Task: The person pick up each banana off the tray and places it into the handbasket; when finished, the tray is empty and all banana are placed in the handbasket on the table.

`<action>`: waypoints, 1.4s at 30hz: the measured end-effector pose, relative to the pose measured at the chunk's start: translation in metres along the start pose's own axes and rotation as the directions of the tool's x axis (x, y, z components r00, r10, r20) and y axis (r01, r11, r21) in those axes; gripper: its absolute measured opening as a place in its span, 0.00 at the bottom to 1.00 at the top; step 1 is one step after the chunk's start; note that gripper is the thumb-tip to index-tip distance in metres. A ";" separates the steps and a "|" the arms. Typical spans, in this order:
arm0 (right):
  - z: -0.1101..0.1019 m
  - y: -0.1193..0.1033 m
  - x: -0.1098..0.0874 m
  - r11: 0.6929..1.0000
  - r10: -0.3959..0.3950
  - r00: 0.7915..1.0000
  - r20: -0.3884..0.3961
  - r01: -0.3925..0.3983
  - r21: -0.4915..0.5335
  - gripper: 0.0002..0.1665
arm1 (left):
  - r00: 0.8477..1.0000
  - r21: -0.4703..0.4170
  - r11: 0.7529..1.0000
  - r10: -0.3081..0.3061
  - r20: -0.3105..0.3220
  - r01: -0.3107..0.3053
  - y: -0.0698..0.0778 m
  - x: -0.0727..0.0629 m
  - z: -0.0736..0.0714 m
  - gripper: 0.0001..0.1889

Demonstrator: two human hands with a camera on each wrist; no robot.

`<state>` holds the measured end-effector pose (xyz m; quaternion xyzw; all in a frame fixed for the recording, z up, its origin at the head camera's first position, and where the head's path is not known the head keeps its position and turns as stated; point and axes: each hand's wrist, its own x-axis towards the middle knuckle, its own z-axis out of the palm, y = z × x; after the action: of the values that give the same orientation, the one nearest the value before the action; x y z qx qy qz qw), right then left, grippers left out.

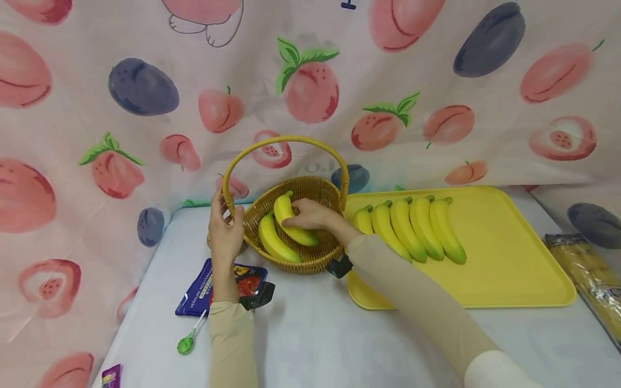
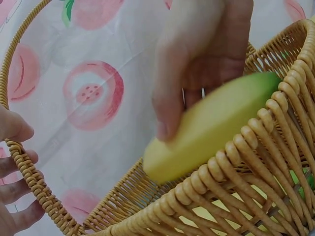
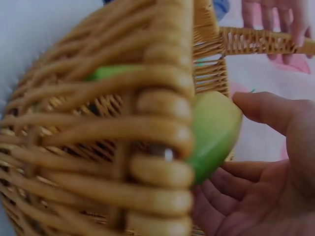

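Two bananas at the wicker basket [image 1: 310, 267]: one held by the right hand [image 1: 310, 213], one loose. Held banana [image 1: 297, 234] is within the basket's outline in the head view, long axis slanting, stem end away from the person and a bit left, green tip toward the person and right. Left wrist view has it tilted, green tip at the higher end, near the rim (slight blur there). Right thumb pinches it against the fingers, on opposite sides of the fruit; can't tell if it touches the basket floor. Loose banana [image 1: 273, 240] lies inside, left of the held one and nearer the person, roughly parallel, stem away, tip toward the person and right. Left hand [image 1: 227, 231] grips the left base of the handle [image 1: 286, 138], thumb on one side, fingers behind with small gaps between them. Five more bananas [image 1: 405, 229] sit side by side on the yellow tray [image 1: 514, 248] to the right, stems away, green tips nearer, axes leaning right (right sleeve [image 1: 402, 280] covers part of the leftmost ones). Blue pouch [image 1: 196, 296] lies partly under the left wrist, green lollipop [image 1: 186, 345] just beside it, stick pointing away and right.
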<state>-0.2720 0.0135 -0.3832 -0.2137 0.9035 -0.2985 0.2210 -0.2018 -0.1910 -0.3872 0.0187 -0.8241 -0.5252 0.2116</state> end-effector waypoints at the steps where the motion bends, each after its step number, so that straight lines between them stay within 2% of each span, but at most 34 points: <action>1: 0.000 0.000 0.002 1.000 -0.002 1.000 0.015 0.002 -0.014 0.30 | 1.000 0.002 1.000 0.002 -0.001 -0.002 0.000 0.000 0.000 0.29; 4: 0.001 0.000 0.007 0.999 0.000 0.998 0.063 0.002 -0.041 0.24 | 1.000 0.001 1.000 0.010 -0.005 -0.010 -0.001 0.000 0.000 0.29; 11: 0.008 -0.003 0.015 0.995 0.059 0.993 0.106 -0.050 -0.084 0.31 | 1.000 -0.001 1.000 0.004 0.006 -0.004 0.001 -0.001 0.000 0.31; 16: 0.014 -0.004 0.014 0.997 0.076 0.989 0.125 -0.073 -0.028 0.32 | 1.000 0.017 1.000 -0.014 0.012 0.014 0.002 -0.001 0.000 0.31; 22: 0.017 0.001 0.012 0.994 0.086 0.987 0.136 -0.094 0.049 0.41 | 1.000 0.023 1.000 -0.011 0.016 0.010 0.001 -0.001 0.001 0.31; 27: 0.017 0.007 0.006 0.995 0.076 0.994 0.075 -0.081 0.055 0.42 | 1.000 0.023 1.000 0.000 0.001 0.000 0.000 -0.002 0.002 0.30; 32: 0.015 0.014 -0.008 0.991 0.000 0.999 -0.033 0.004 0.132 0.36 | 1.000 0.021 1.000 0.011 -0.007 -0.011 0.000 -0.001 0.003 0.30; 36: 0.012 0.020 -0.026 0.982 -0.072 0.990 -0.122 0.091 0.164 0.31 | 1.000 0.023 1.000 0.014 -0.009 -0.013 0.000 -0.001 0.002 0.30; 42: 0.006 0.029 -0.055 0.963 -0.104 0.978 -0.183 0.145 0.229 0.26 | 1.000 0.025 0.999 0.026 -0.006 -0.026 0.000 0.000 0.002 0.30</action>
<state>-0.2319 0.0609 -0.3912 -0.2157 0.8609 -0.4364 0.1482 -0.2024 -0.1891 -0.3880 0.0124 -0.8300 -0.5120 0.2210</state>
